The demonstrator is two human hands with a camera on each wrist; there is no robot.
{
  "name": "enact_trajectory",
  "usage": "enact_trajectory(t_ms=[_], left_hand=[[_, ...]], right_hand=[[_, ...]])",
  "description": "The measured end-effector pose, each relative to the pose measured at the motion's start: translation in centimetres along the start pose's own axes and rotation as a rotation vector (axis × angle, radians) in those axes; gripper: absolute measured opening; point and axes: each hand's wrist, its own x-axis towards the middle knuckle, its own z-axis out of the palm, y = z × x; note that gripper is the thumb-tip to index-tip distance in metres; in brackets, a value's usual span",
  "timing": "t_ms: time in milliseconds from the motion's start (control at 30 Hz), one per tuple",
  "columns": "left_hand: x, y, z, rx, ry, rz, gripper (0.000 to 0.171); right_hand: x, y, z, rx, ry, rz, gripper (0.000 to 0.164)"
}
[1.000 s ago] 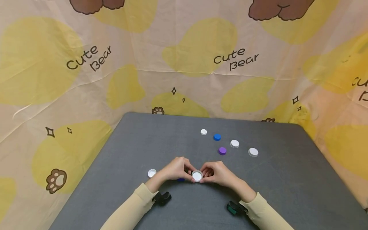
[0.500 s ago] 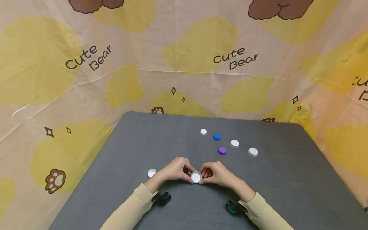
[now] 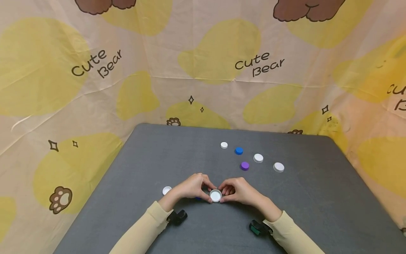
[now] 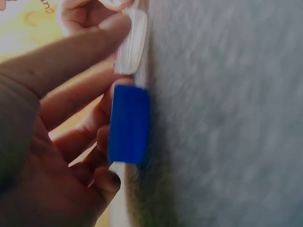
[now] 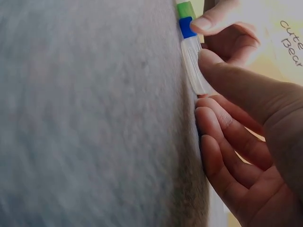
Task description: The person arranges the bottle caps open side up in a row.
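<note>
Between my two hands a white bottle cap (image 3: 215, 195) lies hollow side up, close over the grey table. My left hand (image 3: 194, 186) has thumb and index finger at its left side. From the right, my right hand (image 3: 240, 190) curls its thumb and index finger around the rim. In the right wrist view the right thumb overlaps the side of this white cap (image 5: 194, 66). A blue cap (image 4: 129, 124) stands beside it under the left hand, mostly hidden in the head view. Beyond that, a green piece (image 5: 185, 8) shows in the right wrist view.
Another white cap (image 3: 166, 191) lies left of the left wrist. Farther back on the grey table (image 3: 171, 151) are a small white cap (image 3: 223, 145), a blue cap (image 3: 239, 151), a purple cap (image 3: 244, 166) and two larger white caps, one at the right (image 3: 278, 167). A printed cloth hangs behind.
The white cap between the hands has shifted slightly left and nearer to me, and the fingertips have moved a little with it. The other caps have stayed in place.
</note>
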Motion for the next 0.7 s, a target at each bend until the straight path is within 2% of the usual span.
enact_trajectory(t_ms=[133, 233, 433, 700], left_hand=[[0.4, 0.0, -0.4, -0.024, 0.011, 0.0, 0.034], [1.2, 0.3, -0.9, -0.041, 0.067, -0.015, 0.031], [3.8, 1.2, -1.5, -0.046, 0.207, -0.043, 0.029], [7.6, 1.5, -2.1, -0.043, 0.266, -0.059, 0.029]], right_hand=[[-0.3, 0.3, -0.7, -0.011, 0.022, 0.007, 0.029], [-0.6, 0.6, -1.6, -0.035, 0.067, 0.028, 0.029], [-1.3, 1.2, -3.4, -0.071, 0.185, 0.093, 0.029], [-1.4, 1.7, -5.7, -0.109, 0.289, 0.165, 0.031]])
